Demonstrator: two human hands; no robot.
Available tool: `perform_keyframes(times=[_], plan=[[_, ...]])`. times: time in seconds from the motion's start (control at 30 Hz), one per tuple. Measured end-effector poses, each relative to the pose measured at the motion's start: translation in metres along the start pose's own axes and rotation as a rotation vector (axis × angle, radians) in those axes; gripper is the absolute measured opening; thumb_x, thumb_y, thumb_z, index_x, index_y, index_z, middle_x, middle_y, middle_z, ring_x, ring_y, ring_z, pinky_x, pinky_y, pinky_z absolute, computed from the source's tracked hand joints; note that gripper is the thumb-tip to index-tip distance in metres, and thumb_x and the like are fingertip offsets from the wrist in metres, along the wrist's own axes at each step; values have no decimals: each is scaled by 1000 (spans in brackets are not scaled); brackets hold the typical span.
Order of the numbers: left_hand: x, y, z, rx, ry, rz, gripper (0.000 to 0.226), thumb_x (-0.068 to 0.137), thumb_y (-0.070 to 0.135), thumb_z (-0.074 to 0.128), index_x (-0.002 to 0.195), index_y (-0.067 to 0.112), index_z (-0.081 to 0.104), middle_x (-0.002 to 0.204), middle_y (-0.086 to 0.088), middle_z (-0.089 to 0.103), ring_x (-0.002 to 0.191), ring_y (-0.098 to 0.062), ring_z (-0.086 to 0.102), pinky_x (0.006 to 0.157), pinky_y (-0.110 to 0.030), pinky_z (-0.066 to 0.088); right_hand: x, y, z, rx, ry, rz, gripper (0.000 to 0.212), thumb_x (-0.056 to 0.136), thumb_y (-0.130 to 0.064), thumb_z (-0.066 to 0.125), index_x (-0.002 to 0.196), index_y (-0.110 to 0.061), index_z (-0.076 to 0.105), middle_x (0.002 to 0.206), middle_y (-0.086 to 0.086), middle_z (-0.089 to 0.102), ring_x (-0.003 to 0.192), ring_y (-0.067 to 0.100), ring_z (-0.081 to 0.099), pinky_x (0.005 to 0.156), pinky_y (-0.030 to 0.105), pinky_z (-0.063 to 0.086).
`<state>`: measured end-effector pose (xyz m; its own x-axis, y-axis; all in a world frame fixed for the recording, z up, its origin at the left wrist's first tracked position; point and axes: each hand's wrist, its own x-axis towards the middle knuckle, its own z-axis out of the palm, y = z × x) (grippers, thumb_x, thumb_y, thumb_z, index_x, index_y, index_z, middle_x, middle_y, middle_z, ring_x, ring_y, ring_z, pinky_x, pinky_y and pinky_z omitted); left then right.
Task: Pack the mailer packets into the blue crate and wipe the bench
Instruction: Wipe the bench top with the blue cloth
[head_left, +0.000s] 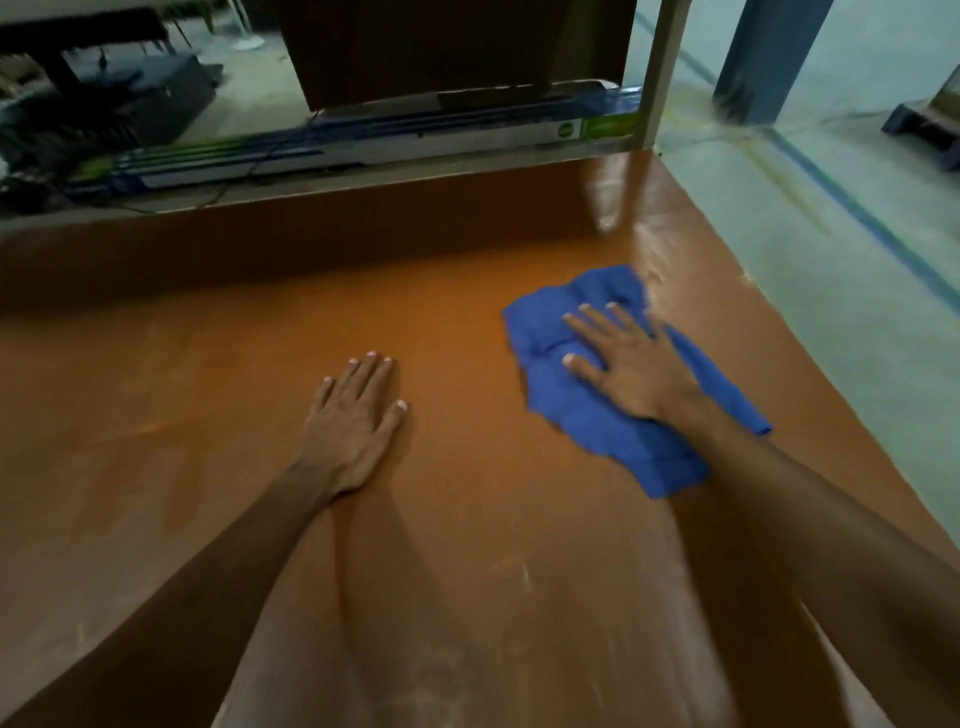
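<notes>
Left hand (356, 421) lay flat, palm down, on the orange-brown bench (208, 395). Its fingers were straight and close together, thumb out to the side, holding nothing. Right hand (626, 358) lay palm down on the blue cloth (571, 415), fingers straight and spread wide, pressing it to the bench top. Both forearms reached forward from the near edge. Cloth sat crumpled on the right side of the bench, well apart from the left hand. Beyond the far edge a long printed box (363, 140) lay lower down, closed as far as visible; contents could not be told.
</notes>
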<state>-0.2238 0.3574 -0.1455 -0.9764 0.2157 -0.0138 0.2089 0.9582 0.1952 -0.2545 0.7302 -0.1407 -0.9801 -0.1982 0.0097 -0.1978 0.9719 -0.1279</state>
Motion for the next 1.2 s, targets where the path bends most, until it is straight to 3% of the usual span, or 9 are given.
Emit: perform_keyframes(times=[0.07,0.2,0.37,0.47,0.6,0.77,0.9,1.1,1.2], plan=[[28,23,2,-7,-10,42,68,100,61,18,158,28,5,166,5,1,152,-15,0,123,-38,1,16,28,-2,2,-13,203,75,87,-78,6,154,-44,1,165,-11,1,152,21,0,120,57,-1],[82,73,9,34,16,125,67,100,60,21,158,29,8,166,4,7,152,-15,5,123,-40,3,16,38,-1,-51,-66,-61,73,87,-79,6,152,-49,-9,163,-16,-12,151,17,-10,119,53,-9],[145,113,17,76,-28,173,71,98,66,16,158,30,5,166,6,3,152,-13,1,122,-40,-2,53,93,-4,-28,18,242,70,90,-77,10,153,-48,-1,164,-13,-3,152,21,-2,118,54,-8],[165,119,22,66,-3,193,73,96,68,15,158,31,3,166,8,0,151,-10,-3,123,-39,0,83,103,-8,-33,-14,135,67,93,-73,11,153,-47,0,165,-13,-3,152,20,-4,120,54,-9],[165,117,25,60,-4,198,74,95,70,12,157,34,-3,165,11,-7,150,-7,-10,124,-38,-2,139,129,-13,-16,-20,225,69,91,-76,7,153,-47,1,165,-13,-3,152,23,-1,119,56,-7],[167,119,23,18,11,184,75,92,74,10,156,38,-4,164,16,-9,149,-2,-12,124,-37,0,210,151,-16,15,-39,138,70,89,-79,9,153,-50,2,165,-14,-1,152,19,-3,119,56,-6],[168,119,22,8,11,185,75,91,76,10,156,39,-4,163,17,-10,148,-1,-13,124,-38,1,248,162,-21,40,-16,332,73,91,-75,10,155,-41,6,165,-7,0,152,25,-3,118,58,-9],[168,120,23,-5,35,184,72,94,71,17,157,38,4,164,16,-3,149,-2,-8,123,-36,1,223,141,-21,12,-94,13,72,88,-80,11,153,-49,3,165,-14,0,152,20,-3,120,55,-6],[169,117,23,22,19,187,74,93,72,15,157,37,3,164,15,-4,150,-3,-8,123,-36,0,182,151,-22,38,-14,233,71,90,-77,11,154,-47,7,165,-12,3,152,21,1,120,55,-4]])
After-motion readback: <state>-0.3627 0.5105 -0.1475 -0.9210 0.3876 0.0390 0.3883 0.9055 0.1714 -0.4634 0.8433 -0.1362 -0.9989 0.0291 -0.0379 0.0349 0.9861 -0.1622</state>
